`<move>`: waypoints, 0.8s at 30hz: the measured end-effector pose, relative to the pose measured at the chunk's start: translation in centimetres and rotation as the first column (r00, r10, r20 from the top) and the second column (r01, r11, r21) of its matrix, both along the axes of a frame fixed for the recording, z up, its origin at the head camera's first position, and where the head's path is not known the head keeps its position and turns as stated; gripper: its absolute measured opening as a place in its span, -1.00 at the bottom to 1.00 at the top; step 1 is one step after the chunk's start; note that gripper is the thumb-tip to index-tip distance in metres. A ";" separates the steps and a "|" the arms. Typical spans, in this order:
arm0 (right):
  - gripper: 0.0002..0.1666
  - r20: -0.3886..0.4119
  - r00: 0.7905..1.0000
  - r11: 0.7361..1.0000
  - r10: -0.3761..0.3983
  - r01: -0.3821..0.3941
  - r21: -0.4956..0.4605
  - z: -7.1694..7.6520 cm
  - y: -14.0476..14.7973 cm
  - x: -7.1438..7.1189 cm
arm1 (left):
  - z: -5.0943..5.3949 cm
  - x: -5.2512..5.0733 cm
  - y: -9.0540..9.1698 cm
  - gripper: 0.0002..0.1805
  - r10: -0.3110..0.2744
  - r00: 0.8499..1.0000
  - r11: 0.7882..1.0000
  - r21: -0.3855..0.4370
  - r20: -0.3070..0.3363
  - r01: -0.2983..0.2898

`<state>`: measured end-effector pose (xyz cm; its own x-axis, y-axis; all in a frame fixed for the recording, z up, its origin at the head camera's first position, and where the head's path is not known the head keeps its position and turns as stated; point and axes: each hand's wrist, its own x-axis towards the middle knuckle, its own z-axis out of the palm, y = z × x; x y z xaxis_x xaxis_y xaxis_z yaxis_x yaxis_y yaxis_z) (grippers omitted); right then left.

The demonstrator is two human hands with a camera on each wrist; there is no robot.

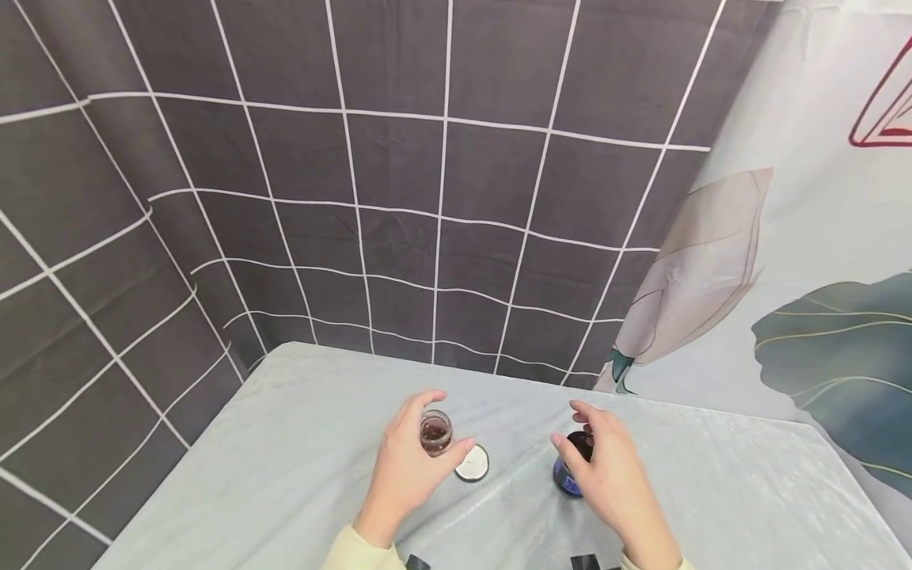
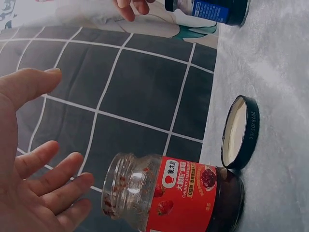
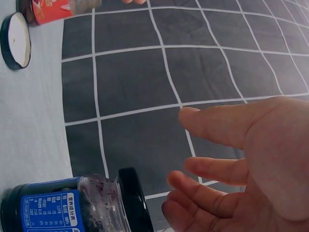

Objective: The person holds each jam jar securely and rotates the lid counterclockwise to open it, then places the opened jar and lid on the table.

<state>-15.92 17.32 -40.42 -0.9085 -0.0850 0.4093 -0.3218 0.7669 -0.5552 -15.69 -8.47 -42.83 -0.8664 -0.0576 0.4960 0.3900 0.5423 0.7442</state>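
My left hand (image 1: 408, 463) is held around an uncapped glass jar of strawberry jam (image 1: 435, 434), its fingers spread. In the left wrist view the jar's red label (image 2: 186, 193) shows, and the fingers stand apart from the glass. Beside this jar lies its dark-rimmed lid (image 1: 472, 464), pale inside facing up. Over at the right, my right hand (image 1: 609, 467) is near a second jar (image 1: 567, 480) with a blue label and a black lid (image 3: 133, 200) on top. In the right wrist view those fingers are loosely bent and hold nothing.
Both jars stand on a table covered with a pale grey cloth (image 1: 299, 443). Behind it hangs a dark curtain with a white grid (image 1: 399, 158). A white cloth with leaf patterns (image 1: 805, 237) hangs at the right.
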 end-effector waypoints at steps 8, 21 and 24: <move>-0.42 0.004 1.000 1.000 -0.013 0.013 0.009 -0.1 0.1 -0.1 | 0.3 -0.1 0.7 -0.33 -0.054 0.997 0.998 0.032 -0.046 0.055; -0.41 0.051 0.998 0.999 -0.040 0.039 0.006 -0.1 0.8 0.0 | 0.9 0.0 2.7 -0.36 -0.054 0.997 0.998 0.008 -0.063 0.055; -0.41 0.051 0.998 0.999 -0.039 0.039 0.014 -0.1 0.9 -0.1 | 0.9 0.1 3.3 -0.37 -0.035 0.998 0.999 -0.015 -0.061 0.034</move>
<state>-15.98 18.20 -40.50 -0.9308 -0.0540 0.3616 -0.2631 0.7856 -0.5599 -15.57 -5.21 -41.95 -0.8360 -0.0210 0.5484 0.4530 0.5375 0.7112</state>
